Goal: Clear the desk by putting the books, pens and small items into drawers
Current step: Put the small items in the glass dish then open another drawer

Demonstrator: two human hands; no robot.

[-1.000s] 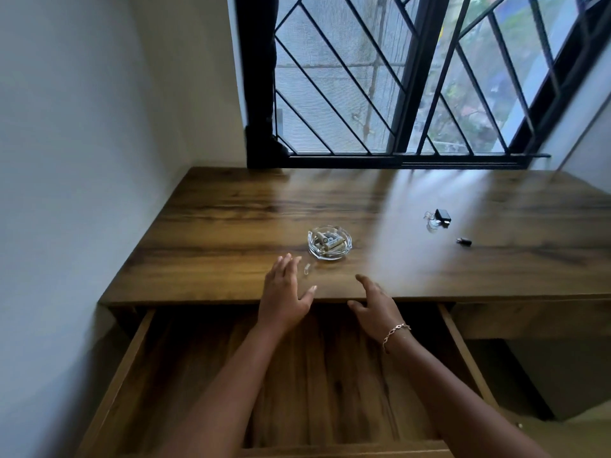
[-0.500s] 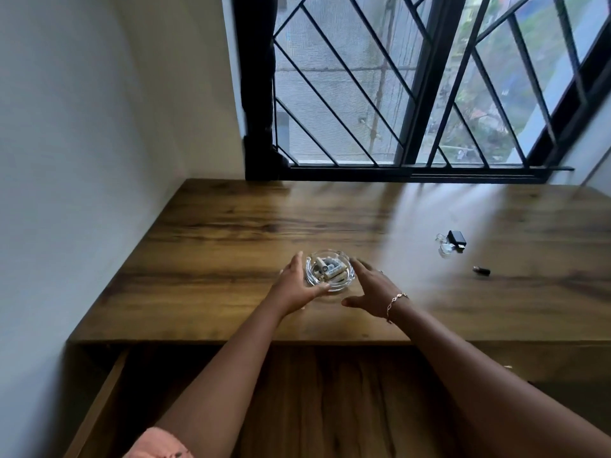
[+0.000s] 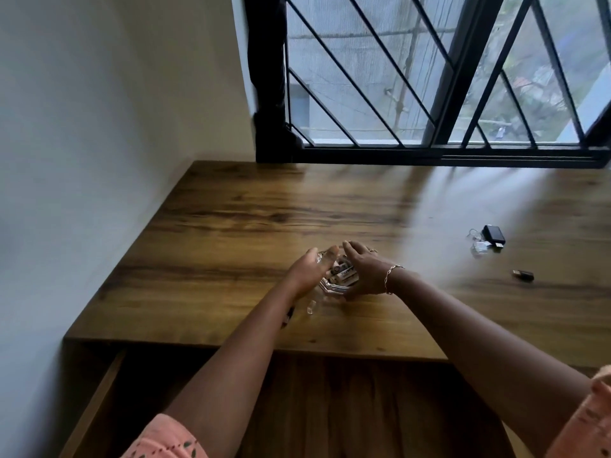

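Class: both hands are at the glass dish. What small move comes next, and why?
Probably lift the glass dish level: the left hand and right hand cup its sides, small items lie inside, and the open drawer waits below the desk edge.

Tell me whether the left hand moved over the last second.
Yes: the left hand went forward, from the desk's front edge to the glass dish.

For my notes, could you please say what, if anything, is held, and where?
The left hand and the right hand grip the glass dish by opposite sides of its rim.
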